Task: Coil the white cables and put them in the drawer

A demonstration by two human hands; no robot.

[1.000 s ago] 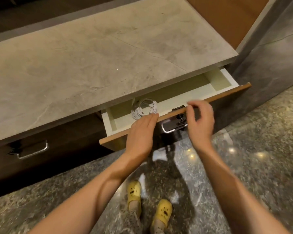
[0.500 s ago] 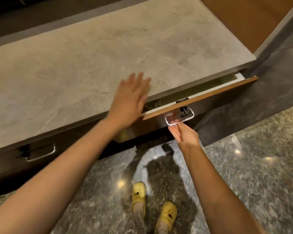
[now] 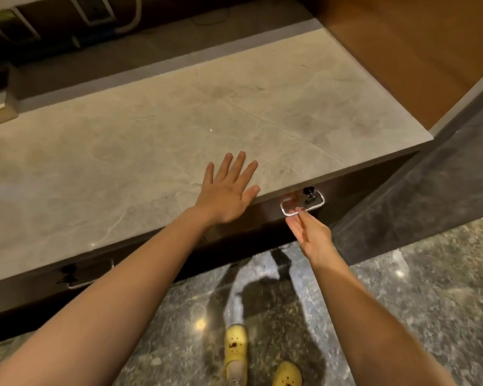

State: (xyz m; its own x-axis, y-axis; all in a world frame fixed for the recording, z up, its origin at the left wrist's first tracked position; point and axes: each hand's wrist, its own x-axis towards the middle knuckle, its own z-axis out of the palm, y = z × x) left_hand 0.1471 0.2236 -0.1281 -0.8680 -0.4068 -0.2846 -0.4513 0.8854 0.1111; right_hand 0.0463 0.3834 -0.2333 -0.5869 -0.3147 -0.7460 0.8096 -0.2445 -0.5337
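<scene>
While the drawer (image 3: 346,190) sits flush under the stone countertop (image 3: 123,162), its dark front shut against the cabinet, we see the left hand (image 3: 226,190) lying flat near the counter's front edge, palm down, fingers (image 3: 239,165) spread and straight, holding nothing. The thumb reaches the lip of the slab just above the drawer front. To the right and lower, the right hand (image 3: 311,232) is turned palm up with fingers loosely extended; its fingertips (image 3: 299,211) touch the lower bar of the metal pull handle (image 3: 301,204) without curling around it. A small black latch (image 3: 308,190) sits above the handle's upper right part. We find no white cables in view; with the drawer closed, we cannot tell where they lie. A second handle (image 3: 89,277) shows on the cabinet front further left, partly hidden by the left forearm. Below, the polished speckled floor (image 3: 402,302) reflects light spots, and two yellow clogs (image 3: 236,345) stand between the forearms. A brown panel (image 3: 402,51) rises at the counter's right end.
</scene>
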